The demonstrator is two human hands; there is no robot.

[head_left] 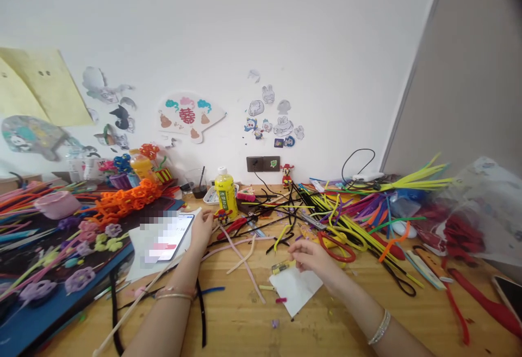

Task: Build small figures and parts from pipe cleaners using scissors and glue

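Left edge: blue work mat (49, 297) carrying purple pipe-cleaner flowers (79, 279), with an orange pipe-cleaner chain (126, 202) at the far side. Next along: 1 smartphone (169, 237), screen blurred, lying on a white sheet (138, 259).

Left hand (202, 232): partly open, fingers loosely curved, tips just beside a small red-and-yellow pipe-cleaner figure (222, 215). Hold on the figure: not determinable from this view.

Beyond the left hand, toward the wall: yellow plastic bottle (225, 192). Centre: pale pink pipe cleaners (244, 259), loose on the wooden table (228, 324).

Right hand (312, 256): half closed, fingers curled downward, close above 1 small yellow piece (283, 266). Contact or pinch: not determinable. Location of the small yellow piece: at the upper-left edge of a white paper square (296, 289), near 1 pink scrap (280, 300).

Farther right: red-handled scissors (336, 248), a tangle of yellow pipe cleaners (350, 232), a clear plastic bag (485, 199), and a second smartphone (508, 297) at the table corner.

Step in hand, as judged: fine handling of the small yellow piece over the paper. Next move, as judged: firm thumb-and-finger pinch required before any lift.
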